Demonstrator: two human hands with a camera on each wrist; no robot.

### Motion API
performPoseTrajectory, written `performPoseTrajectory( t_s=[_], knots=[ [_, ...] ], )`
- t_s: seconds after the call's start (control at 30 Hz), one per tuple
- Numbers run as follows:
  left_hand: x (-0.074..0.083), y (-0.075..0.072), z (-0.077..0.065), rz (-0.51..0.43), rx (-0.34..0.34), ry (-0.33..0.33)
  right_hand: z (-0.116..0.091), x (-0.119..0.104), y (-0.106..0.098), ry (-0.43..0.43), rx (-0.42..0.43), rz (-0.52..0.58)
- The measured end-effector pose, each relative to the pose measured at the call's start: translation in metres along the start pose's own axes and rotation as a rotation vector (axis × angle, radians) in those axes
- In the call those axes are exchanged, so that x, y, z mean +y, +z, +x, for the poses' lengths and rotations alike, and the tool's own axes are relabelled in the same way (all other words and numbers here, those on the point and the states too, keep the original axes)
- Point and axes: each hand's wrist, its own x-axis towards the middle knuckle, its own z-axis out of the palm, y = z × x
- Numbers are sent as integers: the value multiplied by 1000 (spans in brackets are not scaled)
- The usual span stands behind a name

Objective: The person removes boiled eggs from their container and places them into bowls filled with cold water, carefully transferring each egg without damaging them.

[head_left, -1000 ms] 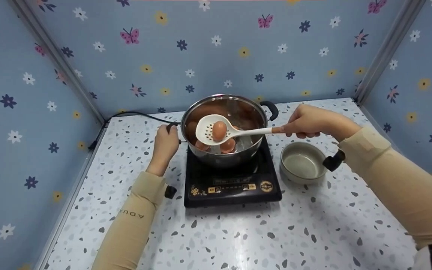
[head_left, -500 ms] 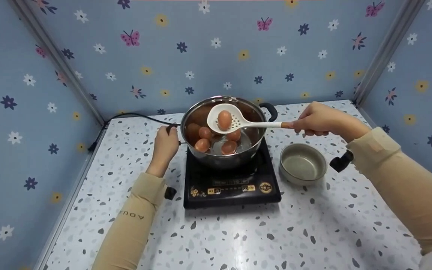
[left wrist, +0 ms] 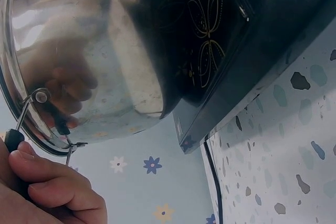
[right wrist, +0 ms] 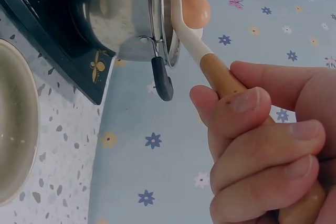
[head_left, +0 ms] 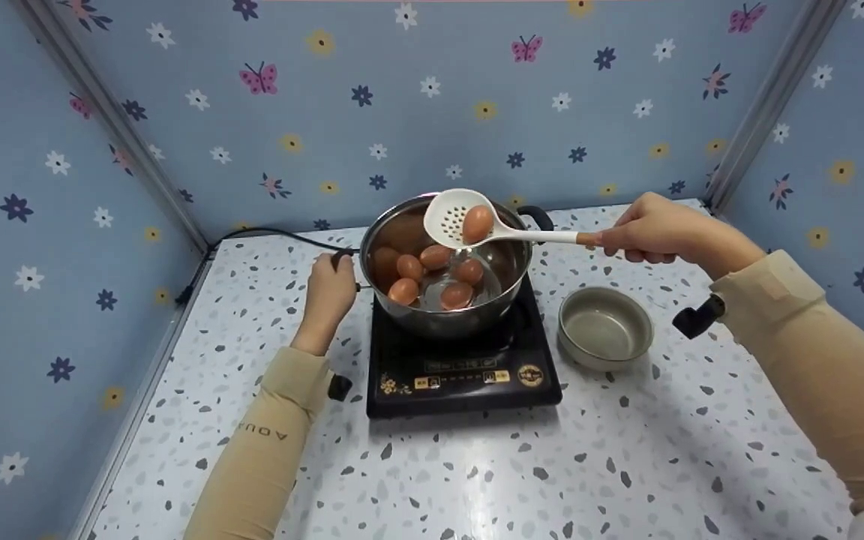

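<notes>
My right hand (head_left: pixel 657 229) grips the wooden handle of a white slotted spoon (head_left: pixel 451 214). One brown egg (head_left: pixel 478 223) lies in the spoon's bowl, over the far side of a steel pot (head_left: pixel 443 324). Inside the pot, several more brown eggs (head_left: pixel 457 295) sit at the bottom in what looks like clear water. At the pot's left side, my left hand (head_left: pixel 331 292) holds its black side handle (left wrist: pixel 14 139), fingers curled round it in the left wrist view. The opposite black handle (right wrist: pixel 161 78) is free, beneath the spoon.
A black induction cooker (head_left: pixel 464 394) bears the pot. To its right, a grey-green bowl (head_left: pixel 605 328) stands on the speckled tabletop (head_left: pixel 469 480). A black cord (head_left: pixel 274 229) runs along the back left, and a flower-patterned wall (head_left: pixel 402 97) rises close behind.
My right hand has moved right and slightly up, lifting the spoon away and uncovering the eggs in the pot. The egg has rolled to the spoon's right side. My left hand stays put.
</notes>
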Motion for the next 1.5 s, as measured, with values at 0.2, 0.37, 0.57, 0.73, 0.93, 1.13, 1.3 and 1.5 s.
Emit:
performPoseTrajectory(
  t_s=[0.2, 0.37, 0.57, 0.73, 0.93, 1.13, 1.3, 1.5],
  knots=[
    [0, -1, 1, -3, 6, 0, -7, 1, -15, 9, 24, -34],
    [1, -1, 1, -6, 13, -1, -10, 7, -24, 20, 40, -33],
    [0, 1, 2, 7, 18, -8, -13, 15, -30, 34, 69, -20],
    [0, 1, 1, 6, 14, -15, -13, 21, -35, 50, 84, 12],
    [1, 0, 0, -6, 11, -6, -14, 29, -40, 55, 103, 32],
    [2, 1, 0, -4, 9, 6, -15, 39, -46, 67, 129, 29],
    [1, 1, -1, -9, 5, 5, -16, 44, -50, 88, 135, 52],
    [1, 1, -1, -12, 7, 3, -19, 51, -54, 88, 154, 53]
  ],
)
